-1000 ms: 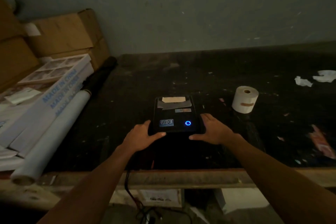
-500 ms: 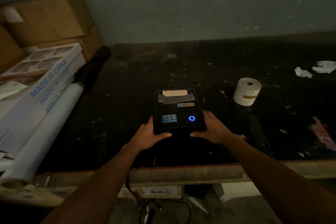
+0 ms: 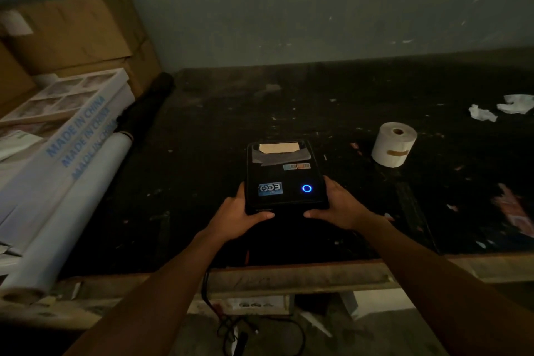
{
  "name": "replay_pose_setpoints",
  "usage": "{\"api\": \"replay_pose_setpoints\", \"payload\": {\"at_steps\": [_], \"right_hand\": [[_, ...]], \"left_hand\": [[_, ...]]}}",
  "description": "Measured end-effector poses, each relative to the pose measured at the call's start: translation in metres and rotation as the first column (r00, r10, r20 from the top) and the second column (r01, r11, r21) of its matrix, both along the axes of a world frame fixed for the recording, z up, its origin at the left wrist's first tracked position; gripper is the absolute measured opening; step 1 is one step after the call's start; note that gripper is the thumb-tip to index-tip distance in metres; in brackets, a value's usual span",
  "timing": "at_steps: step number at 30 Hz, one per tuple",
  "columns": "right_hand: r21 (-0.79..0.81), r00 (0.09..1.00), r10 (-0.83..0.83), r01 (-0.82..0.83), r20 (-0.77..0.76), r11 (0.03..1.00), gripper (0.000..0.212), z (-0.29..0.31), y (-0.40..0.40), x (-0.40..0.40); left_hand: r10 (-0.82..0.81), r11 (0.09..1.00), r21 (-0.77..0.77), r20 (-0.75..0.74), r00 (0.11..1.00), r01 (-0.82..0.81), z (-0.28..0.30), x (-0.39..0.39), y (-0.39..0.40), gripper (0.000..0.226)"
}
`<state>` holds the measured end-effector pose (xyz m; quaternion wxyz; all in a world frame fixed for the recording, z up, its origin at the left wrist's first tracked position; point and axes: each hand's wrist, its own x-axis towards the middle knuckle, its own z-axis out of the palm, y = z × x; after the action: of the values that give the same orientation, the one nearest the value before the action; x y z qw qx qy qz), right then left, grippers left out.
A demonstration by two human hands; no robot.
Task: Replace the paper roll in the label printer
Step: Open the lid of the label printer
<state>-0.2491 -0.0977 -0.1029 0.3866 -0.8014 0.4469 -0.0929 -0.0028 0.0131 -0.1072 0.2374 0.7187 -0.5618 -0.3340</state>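
A black label printer [image 3: 281,175] with a glowing blue ring button and a blue sticker sits on the dark table [image 3: 346,113] near its front edge. A strip of paper shows at its far end. My left hand [image 3: 239,215] grips the printer's near left corner, thumb on its front. My right hand [image 3: 341,206] grips the near right corner the same way. A white paper roll [image 3: 393,148], taped shut, stands on end to the right of the printer, apart from both hands.
Cardboard boxes [image 3: 72,35], flat white cartons marked MADE IN CHINA [image 3: 75,136] and a long white tube [image 3: 66,217] fill the left side. Crumpled paper scraps [image 3: 482,113] lie at the far right. A cable [image 3: 231,324] hangs below the table's front edge.
Both hands have closed in tighter on the printer's near corners, and the printer has shifted slightly. The camera view has drifted a little.
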Motion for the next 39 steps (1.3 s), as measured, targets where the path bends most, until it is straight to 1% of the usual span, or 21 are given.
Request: {"api": "replay_pose_setpoints", "payload": {"at_steps": [4, 8, 10, 12, 14, 18, 21, 24, 26, 29, 31, 34, 36, 37, 39], "right_hand": [[-0.010, 0.999, -0.001, 0.000, -0.038, 1.000, 0.109, 0.001, 0.000, 0.000], [-0.002, 0.999, -0.001, 0.001, -0.053, 1.000, 0.112, 0.003, -0.001, 0.000], [0.007, 0.997, -0.005, 0.006, -0.083, 1.000, 0.118, 0.003, -0.001, 0.001], [0.018, 0.996, -0.008, 0.010, -0.092, 1.000, 0.124, 0.004, -0.001, 0.001], [0.016, 0.997, 0.002, -0.001, -0.081, 1.000, 0.126, 0.006, -0.001, 0.001], [-0.034, 0.992, 0.071, -0.074, -0.100, 0.997, 0.114, 0.012, -0.001, 0.001], [-0.058, 0.988, 0.114, -0.120, -0.108, 0.991, 0.104, 0.016, -0.001, 0.000], [-0.087, 0.997, 0.068, -0.070, -0.028, 0.994, 0.091, 0.030, -0.004, -0.001], [-0.126, 0.999, 0.048, -0.045, 0.020, 0.991, 0.084, 0.043, -0.008, 0.002], [-0.148, 0.999, 0.039, -0.037, 0.011, 0.988, 0.080, 0.062, -0.015, 0.007], [-0.212, 1.000, 0.005, -0.006, -0.006, 0.977, 0.076, 0.070, -0.017, 0.011], [-0.344, 0.998, -0.045, 0.056, 0.039, 0.937, 0.069, 0.078, -0.024, 0.021], [-0.344, 0.994, -0.085, 0.102, 0.064, 0.934, 0.069, 0.084, -0.030, 0.029], [-0.336, 0.992, -0.104, 0.121, 0.069, 0.934, 0.070, 0.087, -0.035, 0.033], [-0.322, 0.988, -0.134, 0.154, 0.083, 0.934, 0.072, 0.092, -0.045, 0.041]], "left_hand": [[0.007, 1.000, -0.017, -0.009, 1.000, -0.008, 0.002, -0.001, 0.000, 0.107], [0.015, 1.000, 0.003, -0.013, 1.000, -0.015, 0.004, -0.002, 0.001, 0.108], [0.019, 1.000, 0.021, -0.007, 1.000, -0.019, 0.006, -0.002, 0.001, 0.112], [0.029, 0.997, 0.075, 0.001, 1.000, -0.029, 0.007, -0.003, 0.002, 0.121], [0.040, 0.994, 0.102, 0.019, 0.999, -0.042, 0.008, -0.004, 0.003, 0.126], [0.002, 0.993, 0.116, 0.016, 1.000, -0.004, 0.013, -0.003, 0.003, 0.125], [0.002, 0.992, 0.126, 0.034, 0.999, -0.006, 0.016, -0.001, -0.001, 0.118], [0.074, 0.994, 0.073, 0.036, 0.997, -0.077, 0.030, 0.001, -0.008, 0.109], [0.093, 0.996, 0.000, 0.047, 0.995, -0.093, 0.045, 0.004, -0.016, 0.101], [0.060, 0.991, -0.125, 0.024, 0.998, -0.057, 0.062, 0.006, -0.024, 0.094], [0.082, 0.976, -0.206, 0.042, 0.996, -0.072, 0.066, 0.007, -0.031, 0.086], [0.182, 0.936, -0.315, 0.064, 0.981, -0.154, 0.072, 0.007, -0.046, 0.079], [0.251, 0.888, -0.416, 0.080, 0.965, -0.196, 0.076, 0.005, -0.056, 0.072], [0.283, 0.866, -0.448, 0.074, 0.956, -0.222, 0.078, 0.005, -0.061, 0.073], [0.342, 0.838, -0.467, 0.047, 0.939, -0.282, 0.084, 0.006, -0.073, 0.077]]}}
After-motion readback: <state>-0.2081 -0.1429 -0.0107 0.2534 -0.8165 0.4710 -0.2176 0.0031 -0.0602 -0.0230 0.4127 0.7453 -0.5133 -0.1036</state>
